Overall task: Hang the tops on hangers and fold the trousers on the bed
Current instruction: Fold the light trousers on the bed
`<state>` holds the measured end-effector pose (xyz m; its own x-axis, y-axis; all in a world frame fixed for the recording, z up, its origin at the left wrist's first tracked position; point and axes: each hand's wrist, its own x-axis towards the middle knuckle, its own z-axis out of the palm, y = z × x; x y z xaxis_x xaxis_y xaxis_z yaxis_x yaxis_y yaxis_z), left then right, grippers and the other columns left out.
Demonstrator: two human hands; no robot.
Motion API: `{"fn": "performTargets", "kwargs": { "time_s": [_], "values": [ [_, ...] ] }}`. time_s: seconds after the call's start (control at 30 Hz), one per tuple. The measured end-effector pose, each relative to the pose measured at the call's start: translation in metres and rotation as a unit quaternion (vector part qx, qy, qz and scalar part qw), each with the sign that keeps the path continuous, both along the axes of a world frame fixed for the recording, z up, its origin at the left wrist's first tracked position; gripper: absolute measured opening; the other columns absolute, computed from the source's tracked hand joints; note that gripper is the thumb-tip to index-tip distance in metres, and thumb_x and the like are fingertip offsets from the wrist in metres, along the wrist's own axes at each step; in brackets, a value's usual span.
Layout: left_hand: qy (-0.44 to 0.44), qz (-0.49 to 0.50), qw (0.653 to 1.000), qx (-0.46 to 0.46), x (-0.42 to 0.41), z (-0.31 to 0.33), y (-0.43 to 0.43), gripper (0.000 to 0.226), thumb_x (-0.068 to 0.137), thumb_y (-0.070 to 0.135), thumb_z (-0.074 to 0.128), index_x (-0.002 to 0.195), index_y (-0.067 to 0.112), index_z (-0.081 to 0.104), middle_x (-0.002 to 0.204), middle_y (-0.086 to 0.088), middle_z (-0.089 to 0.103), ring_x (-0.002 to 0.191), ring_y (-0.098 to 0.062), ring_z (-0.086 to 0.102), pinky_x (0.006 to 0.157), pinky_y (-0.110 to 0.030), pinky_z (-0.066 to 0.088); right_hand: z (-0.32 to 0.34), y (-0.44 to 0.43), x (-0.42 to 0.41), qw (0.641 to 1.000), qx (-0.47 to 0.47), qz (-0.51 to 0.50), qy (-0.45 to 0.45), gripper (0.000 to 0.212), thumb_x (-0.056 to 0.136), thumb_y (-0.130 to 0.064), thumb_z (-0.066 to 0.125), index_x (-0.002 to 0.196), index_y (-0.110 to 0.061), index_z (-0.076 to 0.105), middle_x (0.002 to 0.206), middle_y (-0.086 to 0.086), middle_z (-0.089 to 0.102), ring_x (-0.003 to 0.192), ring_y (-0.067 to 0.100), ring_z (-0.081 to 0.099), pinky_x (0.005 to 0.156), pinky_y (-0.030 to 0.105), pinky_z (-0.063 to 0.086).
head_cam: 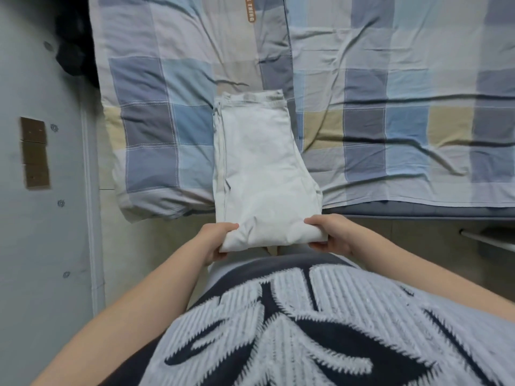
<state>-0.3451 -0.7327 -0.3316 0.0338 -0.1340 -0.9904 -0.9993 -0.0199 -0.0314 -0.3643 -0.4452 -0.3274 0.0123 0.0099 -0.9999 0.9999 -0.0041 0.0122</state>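
Trousers (262,168): pale grey-white cotton, folded into a long slab, centre frame, lying across the bed (390,107) edge. Near end pinched by left hand (216,242) and right hand (333,234), thumbs on top. Bedding: wrinkled blue, grey and beige checks.

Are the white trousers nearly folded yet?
Partly. The white trousers already lie doubled into a long strip on the checked duvet. The left hand and right hand grip the near end, probably to fold it up. That fold remains; the rest of the job is out of view.
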Motion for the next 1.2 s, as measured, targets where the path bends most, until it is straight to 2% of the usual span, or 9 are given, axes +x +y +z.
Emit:
{"fn": "performTargets", "kwargs": {
  "time_s": [0.17, 0.4, 0.6, 0.7, 0.8, 0.87, 0.93, 1.0, 1.2],
  "values": [
    [0.017, 0.145, 0.989, 0.022, -0.037, 0.022, -0.002, 0.024, 0.092, 0.025, 0.066, 0.114, 0.015, 0.063, 0.094, -0.008, 0.07, 0.078, -0.022, 0.063, 0.055, -0.029, 0.051, 0.024, -0.002, -0.043, 0.999, -0.009, -0.041, 0.035, 0.033, 0.089, -0.027, 0.072, 0.118, -0.015, 0.061, 0.094, 0.01, 0.071, 0.065, 0.02, 0.071, 0.056, 0.03, 0.055],
    [0.071, 0.291, 0.951, 0.074, -0.139, 0.014, -0.001, 0.013, 0.093, 0.021, 0.058, 0.083, 0.016, 0.064, 0.056, -0.001, 0.062, 0.062, -0.014, 0.055, 0.056, -0.026, 0.049, 0.013, -0.02, -0.15, 0.992, -0.031, -0.091, 0.076, 0.015, 0.095, -0.03, 0.064, 0.097, -0.014, 0.064, 0.067, 0.004, 0.066, 0.063, 0.016, 0.063, 0.061, 0.03, 0.054],
    [0.152, 0.31, 0.937, 0.06, -0.235, -0.038, -0.005, 0.016, 0.094, 0.026, 0.052, 0.087, 0.018, 0.065, 0.057, 0.002, 0.063, 0.066, -0.013, 0.06, 0.067, -0.025, 0.046, -0.045, -0.041, -0.247, 0.982, -0.044, -0.136, 0.126, 0.019, 0.097, -0.033, 0.059, 0.092, -0.015, 0.064, 0.067, 0.003, 0.07, 0.07, 0.016, 0.065, 0.068, 0.029, 0.053],
    [0.222, 0.303, 0.925, 0.055, -0.265, -0.082, -0.005, 0.021, 0.098, 0.037, 0.051, 0.106, 0.023, 0.066, 0.087, 0.004, 0.073, 0.085, -0.013, 0.068, 0.073, -0.026, 0.046, -0.094, -0.047, -0.273, 0.968, -0.07, -0.159, 0.18, 0.017, 0.099, -0.034, 0.056, 0.107, -0.022, 0.065, 0.106, 0.002, 0.075, 0.103, 0.017, 0.067, 0.089, 0.034, 0.048],
    [0.309, 0.17, 0.936, -0.012, -0.271, -0.134, 0.007, 0.033, 0.101, 0.035, 0.054, 0.13, 0.02, 0.061, 0.12, 0.002, 0.07, 0.107, -0.014, 0.065, 0.077, -0.025, 0.047, -0.151, -0.051, -0.274, 0.96, -0.037, -0.073, 0.268, 0.034, 0.099, -0.034, 0.057, 0.133, -0.033, 0.057, 0.144, -0.011, 0.055, 0.131, 0.012, 0.047, 0.106, 0.036, 0.033],
    [0.395, -0.04, 0.913, -0.095, -0.259, -0.173, 0.014, 0.042, 0.099, 0.026, 0.063, 0.139, 0.014, 0.057, 0.139, -0.003, 0.06, 0.128, -0.018, 0.057, 0.093, -0.022, 0.048, -0.19, -0.051, -0.263, 0.938, 0.035, 0.083, 0.334, 0.05, 0.099, -0.033, 0.059, 0.147, -0.033, 0.046, 0.155, -0.009, 0.041, 0.141, 0.012, 0.038, 0.112, 0.034, 0.029],
    [0.412, -0.319, 0.842, -0.143, -0.238, -0.206, 0.019, 0.059, 0.096, 0.041, 0.062, 0.15, 0.024, 0.045, 0.16, 0.001, 0.037, 0.149, -0.017, 0.031, 0.118, -0.034, 0.03, -0.228, -0.05, -0.245, 0.883, 0.088, 0.29, 0.359, 0.062, 0.099, -0.044, 0.054, 0.155, -0.039, 0.028, 0.167, -0.007, 0.017, 0.153, 0.019, 0.016, 0.122, 0.045, 0.017],
    [0.394, -0.482, 0.758, -0.195, -0.223, -0.232, 0.019, 0.069, 0.093, 0.062, 0.049, 0.155, 0.037, 0.031, 0.169, 0.008, 0.011, 0.155, -0.014, 0.007, 0.123, -0.041, 0.012, -0.255, -0.051, -0.229, 0.829, 0.13, 0.418, 0.347, 0.066, 0.098, -0.057, 0.044, 0.155, -0.053, 0.01, 0.168, -0.011, -0.006, 0.155, 0.023, -0.002, 0.123, 0.052, 0.007],
    [0.438, -0.539, 0.669, -0.266, -0.212, -0.276, 0.016, 0.077, 0.092, 0.073, 0.03, 0.16, 0.039, 0.016, 0.171, 0.0, 0.0, 0.155, -0.021, 0.0, 0.125, -0.044, 0.006, -0.285, -0.058, -0.216, 0.814, 0.157, 0.408, 0.382, 0.073, 0.097, -0.061, 0.043, 0.149, -0.061, -0.008, 0.167, -0.008, -0.018, 0.154, 0.025, -0.007, 0.122, 0.054, 0.009]
  ]
}}
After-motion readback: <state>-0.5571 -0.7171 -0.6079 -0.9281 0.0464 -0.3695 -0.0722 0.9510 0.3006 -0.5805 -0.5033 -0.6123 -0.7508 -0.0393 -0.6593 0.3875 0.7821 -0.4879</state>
